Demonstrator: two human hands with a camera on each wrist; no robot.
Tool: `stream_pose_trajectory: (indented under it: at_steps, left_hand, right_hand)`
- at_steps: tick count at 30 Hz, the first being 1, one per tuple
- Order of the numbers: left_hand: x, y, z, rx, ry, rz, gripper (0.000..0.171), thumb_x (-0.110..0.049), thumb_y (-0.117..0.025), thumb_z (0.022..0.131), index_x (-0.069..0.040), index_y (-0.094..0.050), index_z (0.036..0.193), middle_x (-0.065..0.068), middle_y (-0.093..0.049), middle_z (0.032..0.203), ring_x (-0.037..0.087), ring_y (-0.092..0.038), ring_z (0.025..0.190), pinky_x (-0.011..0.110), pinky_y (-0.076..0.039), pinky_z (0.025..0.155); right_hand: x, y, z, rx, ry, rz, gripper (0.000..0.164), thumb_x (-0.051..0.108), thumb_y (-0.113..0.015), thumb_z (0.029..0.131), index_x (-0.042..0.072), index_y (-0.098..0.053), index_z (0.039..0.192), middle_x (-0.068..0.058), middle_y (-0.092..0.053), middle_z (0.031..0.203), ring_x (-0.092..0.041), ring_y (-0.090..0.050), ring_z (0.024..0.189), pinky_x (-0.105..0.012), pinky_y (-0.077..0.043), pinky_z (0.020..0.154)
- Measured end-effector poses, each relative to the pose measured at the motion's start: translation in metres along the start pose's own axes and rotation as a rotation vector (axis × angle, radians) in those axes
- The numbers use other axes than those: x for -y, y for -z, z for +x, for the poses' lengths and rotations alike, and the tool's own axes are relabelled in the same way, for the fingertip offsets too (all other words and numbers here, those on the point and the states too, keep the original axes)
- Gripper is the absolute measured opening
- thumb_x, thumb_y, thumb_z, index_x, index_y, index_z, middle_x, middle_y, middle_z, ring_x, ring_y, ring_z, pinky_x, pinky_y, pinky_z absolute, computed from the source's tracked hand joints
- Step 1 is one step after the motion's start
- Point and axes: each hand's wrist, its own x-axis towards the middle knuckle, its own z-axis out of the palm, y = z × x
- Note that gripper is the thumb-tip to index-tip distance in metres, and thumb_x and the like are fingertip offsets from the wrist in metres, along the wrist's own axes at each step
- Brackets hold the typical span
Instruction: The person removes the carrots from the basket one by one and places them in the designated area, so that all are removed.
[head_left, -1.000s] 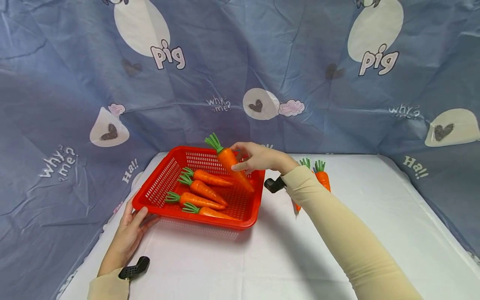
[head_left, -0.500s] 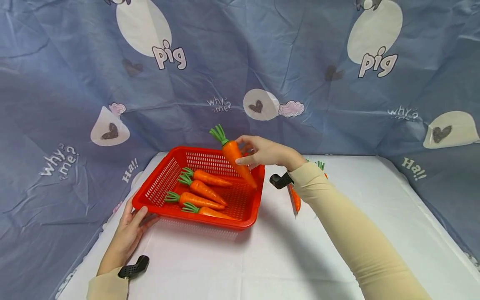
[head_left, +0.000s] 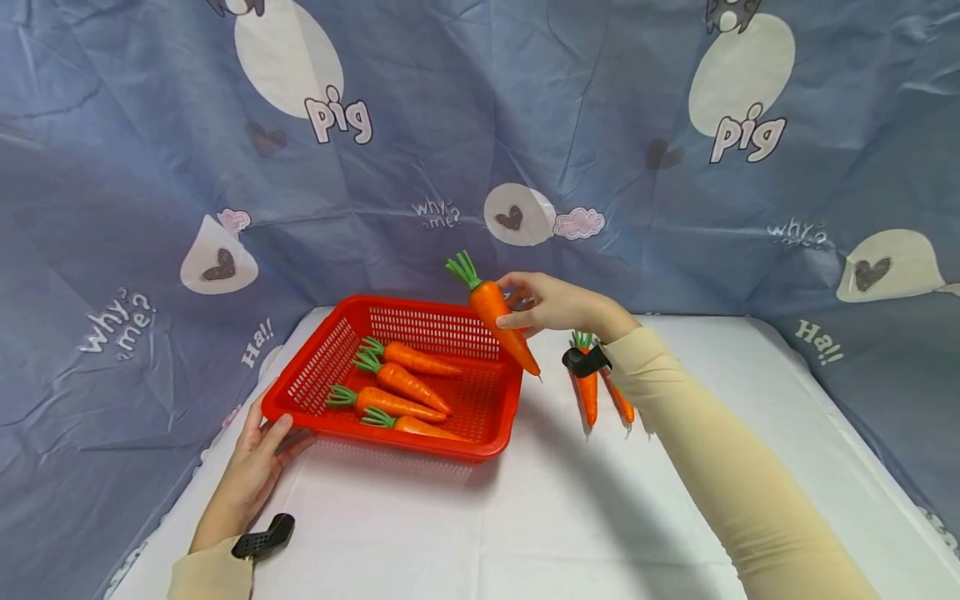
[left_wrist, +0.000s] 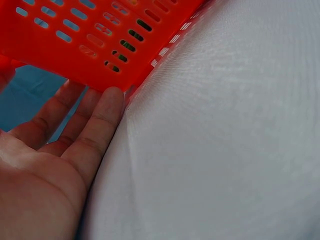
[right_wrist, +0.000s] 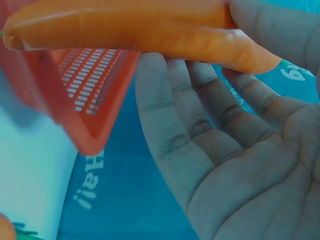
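Observation:
In the head view my right hand (head_left: 555, 302) pinches an orange carrot (head_left: 489, 304) between thumb and fingers, raised over the right rim of a red plastic basket (head_left: 397, 447). Its green leaf stubs point up and left, its tip down and right. The right wrist view has the carrot (right_wrist: 125, 27) lying across the fingertips. At the basket's near left corner my left hand (head_left: 247, 475) holds it, thumb at the rim, and the left wrist view shows fingers (left_wrist: 102, 120) against the bottom of its wall. Several carrots (head_left: 405, 384) lie inside the basket, leaves to the left.
Right of the basket, carrots (head_left: 587, 400) lie on the white tablecloth (head_left: 555, 517), partly covered by the right wrist and its black camera (head_left: 587, 362). A blue printed cloth (head_left: 420, 125) rises behind and along both sides of the table.
My right hand has moved right with the carrot, from over the basket's inside to its right rim. More of the tabletop carrots shows now. The left hand and basket stay nearly in place.

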Motion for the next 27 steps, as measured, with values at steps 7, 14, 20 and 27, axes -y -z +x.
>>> stream_pose_trajectory:
  at_steps: [7, 14, 20, 27]
  left_hand:
    - [0.0, 0.0, -0.001, 0.007, -0.003, 0.003, 0.063, -0.019, -0.047, 0.116, -0.03, -0.017, 0.169, -0.009, -0.041, 0.15, -0.001, -0.066, 0.118, 0.022, -0.062, 0.094]
    - [0.0, -0.001, -0.002, 0.004, -0.005, -0.002, 0.061, -0.018, -0.048, 0.115, -0.029, -0.019, 0.169, -0.008, -0.043, 0.148, 0.001, -0.068, 0.116, 0.022, -0.062, 0.094]
    - [-0.001, -0.001, -0.001, 0.002, 0.002, -0.003, 0.063, -0.019, -0.048, 0.115, -0.03, -0.017, 0.17, -0.009, -0.043, 0.148, 0.001, -0.068, 0.116, 0.022, -0.062, 0.094]
    - [0.0, -0.001, -0.001, 0.002, 0.001, -0.006, 0.062, -0.018, -0.048, 0.115, -0.029, -0.019, 0.169, -0.009, -0.044, 0.146, 0.002, -0.069, 0.114, 0.022, -0.062, 0.093]
  right_hand:
    - [-0.02, 0.006, -0.008, -0.023, -0.023, 0.014, 0.059, 0.02, -0.073, 0.102, 0.008, -0.047, 0.153, -0.018, -0.064, 0.138, -0.032, -0.068, 0.12, -0.048, -0.064, 0.098]
    - [-0.034, 0.011, -0.017, -0.043, -0.041, 0.021, 0.063, 0.022, -0.074, 0.102, 0.006, -0.044, 0.155, -0.02, -0.063, 0.139, -0.033, -0.068, 0.118, -0.053, -0.063, 0.1]
    - [-0.044, 0.015, -0.023, -0.056, -0.066, 0.014, 0.067, 0.026, -0.075, 0.102, 0.006, -0.042, 0.157, -0.02, -0.064, 0.139, -0.033, -0.069, 0.119, -0.05, -0.064, 0.099]
    - [-0.06, 0.019, -0.03, -0.086, -0.11, 0.037, 0.071, 0.026, -0.076, 0.101, 0.004, -0.04, 0.158, -0.023, -0.06, 0.14, -0.033, -0.069, 0.114, -0.052, -0.062, 0.101]
